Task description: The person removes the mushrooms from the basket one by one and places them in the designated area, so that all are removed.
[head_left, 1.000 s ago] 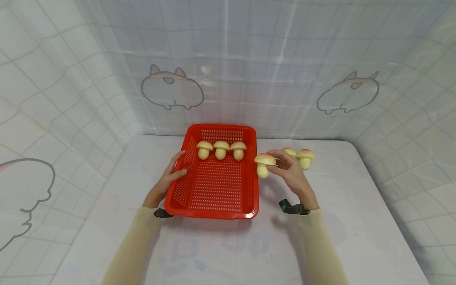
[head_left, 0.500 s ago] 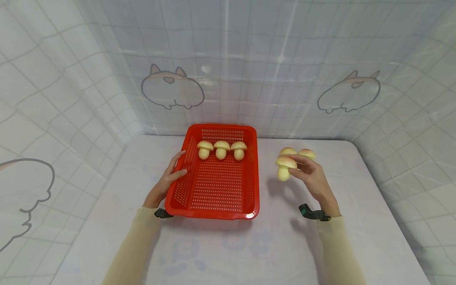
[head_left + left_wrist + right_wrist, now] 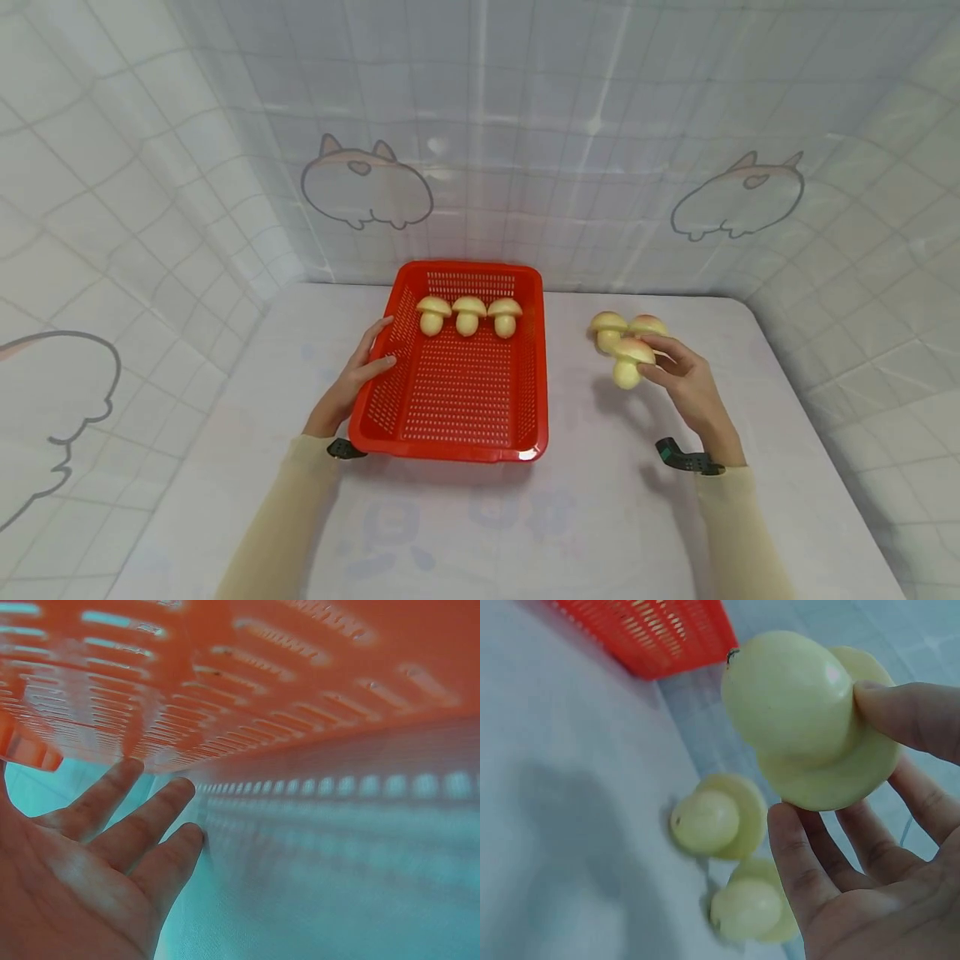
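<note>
My right hand (image 3: 686,383) pinches a toy mushroom (image 3: 628,371) between thumb and fingers, its pale stem toward me. In the right wrist view, this mushroom (image 3: 791,705) is raised above its shadow, cap against the fingertips. Just behind it on the table are two more mushrooms, a left one (image 3: 608,323) and a right one (image 3: 649,322) partly hidden. My left hand (image 3: 352,379) holds the left rim of a red plastic basket (image 3: 457,454), thumb over the edge. In the left wrist view, several fingers (image 3: 150,817) extend beneath the slotted wall.
Three mushrooms (image 3: 469,315) lie in a row at the basket's far end, caps away from me. A pale cloth covers the table (image 3: 600,517). Grid-patterned sheets (image 3: 555,167) hang behind and at both sides.
The right hand has carried its mushroom rightward from beside the basket's right rim to in front of the two loose mushrooms. The left hand and basket have stayed in place.
</note>
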The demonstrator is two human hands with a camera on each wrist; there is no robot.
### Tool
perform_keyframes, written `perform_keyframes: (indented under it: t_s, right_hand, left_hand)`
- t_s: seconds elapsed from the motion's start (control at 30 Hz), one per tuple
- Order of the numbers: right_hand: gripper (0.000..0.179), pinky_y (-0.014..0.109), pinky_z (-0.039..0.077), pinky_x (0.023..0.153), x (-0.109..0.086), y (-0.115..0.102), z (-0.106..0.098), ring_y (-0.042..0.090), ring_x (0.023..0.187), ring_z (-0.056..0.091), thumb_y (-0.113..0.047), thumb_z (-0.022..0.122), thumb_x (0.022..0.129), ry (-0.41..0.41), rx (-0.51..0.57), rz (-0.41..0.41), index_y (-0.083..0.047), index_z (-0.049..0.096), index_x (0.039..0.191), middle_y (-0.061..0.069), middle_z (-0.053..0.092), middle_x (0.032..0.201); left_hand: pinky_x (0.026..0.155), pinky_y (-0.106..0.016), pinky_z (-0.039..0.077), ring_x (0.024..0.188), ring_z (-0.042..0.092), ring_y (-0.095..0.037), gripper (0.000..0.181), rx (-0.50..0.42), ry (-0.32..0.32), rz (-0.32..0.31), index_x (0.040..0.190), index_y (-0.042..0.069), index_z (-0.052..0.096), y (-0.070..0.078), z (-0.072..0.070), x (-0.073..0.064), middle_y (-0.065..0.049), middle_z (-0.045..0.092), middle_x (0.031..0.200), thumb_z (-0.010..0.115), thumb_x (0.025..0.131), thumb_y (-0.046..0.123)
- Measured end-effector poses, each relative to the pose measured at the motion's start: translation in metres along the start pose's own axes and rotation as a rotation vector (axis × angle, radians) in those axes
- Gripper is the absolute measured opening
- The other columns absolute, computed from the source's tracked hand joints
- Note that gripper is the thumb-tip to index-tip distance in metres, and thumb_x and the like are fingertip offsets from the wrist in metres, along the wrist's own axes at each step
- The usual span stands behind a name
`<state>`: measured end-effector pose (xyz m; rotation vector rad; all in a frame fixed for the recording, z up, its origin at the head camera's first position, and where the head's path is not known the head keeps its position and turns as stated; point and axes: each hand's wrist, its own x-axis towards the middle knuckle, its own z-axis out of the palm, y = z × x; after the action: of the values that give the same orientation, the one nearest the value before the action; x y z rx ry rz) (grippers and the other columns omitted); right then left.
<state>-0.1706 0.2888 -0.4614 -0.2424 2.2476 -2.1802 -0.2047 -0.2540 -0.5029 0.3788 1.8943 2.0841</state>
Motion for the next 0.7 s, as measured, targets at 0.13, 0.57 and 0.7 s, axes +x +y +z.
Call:
perform_keyframes:
  t_s: [0.13,0.57,0.7]
  right_hand:
    - [0.044,0.016,0.054,0.091,-0.01,0.005,-0.015,0.004,0.114,0.065,0.002,0.07,0.095,0.004,0.003,0.032,-0.007,0.062,0.137,-0.006,0.062,0.133]
    - [0.041,0.012,0.053,0.088,-0.032,0.032,-0.054,-0.002,0.112,0.062,-0.003,0.07,0.096,0.108,-0.041,0.085,-0.008,0.063,0.136,-0.012,0.06,0.131]
    - [0.04,0.012,0.054,0.085,-0.031,0.038,-0.064,-0.003,0.108,0.063,-0.005,0.071,0.096,0.154,-0.038,0.107,-0.009,0.063,0.135,-0.014,0.06,0.128]
  left_hand:
    - [0.092,-0.044,0.06,0.12,0.056,-0.041,0.069,-0.012,-0.013,0.004,0.165,0.03,0.011,-0.001,0.001,0.0,-0.027,0.022,0.155,0.048,0.108,0.019]
    - [0.091,-0.046,0.06,0.121,0.054,-0.043,0.07,-0.006,0.001,-0.003,0.165,0.032,0.012,0.001,0.0,-0.002,-0.022,0.024,0.156,0.049,0.107,0.02]
    - [0.091,-0.046,0.06,0.122,0.053,-0.044,0.07,-0.003,0.001,-0.005,0.165,0.032,0.011,0.002,0.0,-0.002,-0.024,0.023,0.157,0.05,0.107,0.021]
